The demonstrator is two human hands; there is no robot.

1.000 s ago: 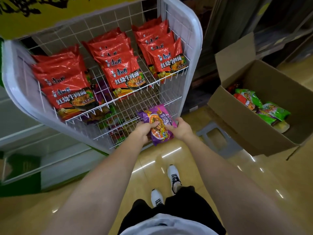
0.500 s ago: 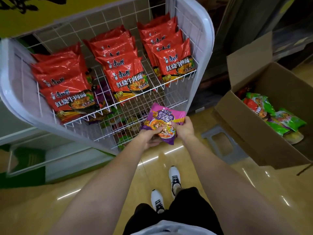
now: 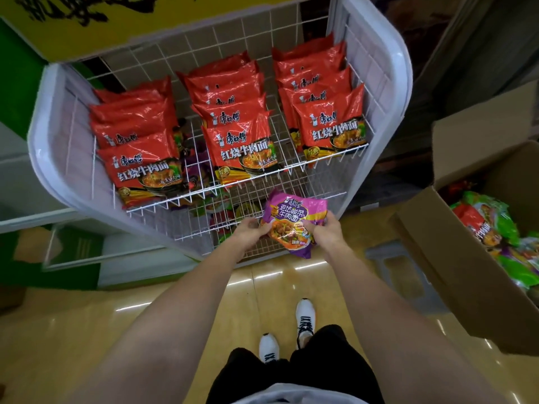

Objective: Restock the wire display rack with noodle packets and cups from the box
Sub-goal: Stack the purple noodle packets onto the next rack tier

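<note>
Both hands clasp a crinkly purple noodle packet (image 3: pixel 293 221), left hand (image 3: pixel 250 231) on its left edge and right hand (image 3: pixel 328 230) on its right, in front of the white wire display rack's (image 3: pixel 376 83) lower shelf. Shiny red noodle packets (image 3: pixel 243 141) fill the upper shelf in three rows. An open brown cardboard box (image 3: pixel 437 258) stands to the right, holding green packets (image 3: pixel 507 225).

The white wire rack (image 3: pixel 376 91) carries three rows of red noodle packets (image 3: pixel 245 141) on its top shelf, overlapping and tilted forward against the front lip. A lower shelf (image 3: pixel 204 225) holds mixed packets, mostly hidden. The glossy tan floor (image 3: pixel 73 330) bears the rack, a cardboard box (image 3: pixel 431 275) and a grey stool (image 3: pixel 393 266).
</note>
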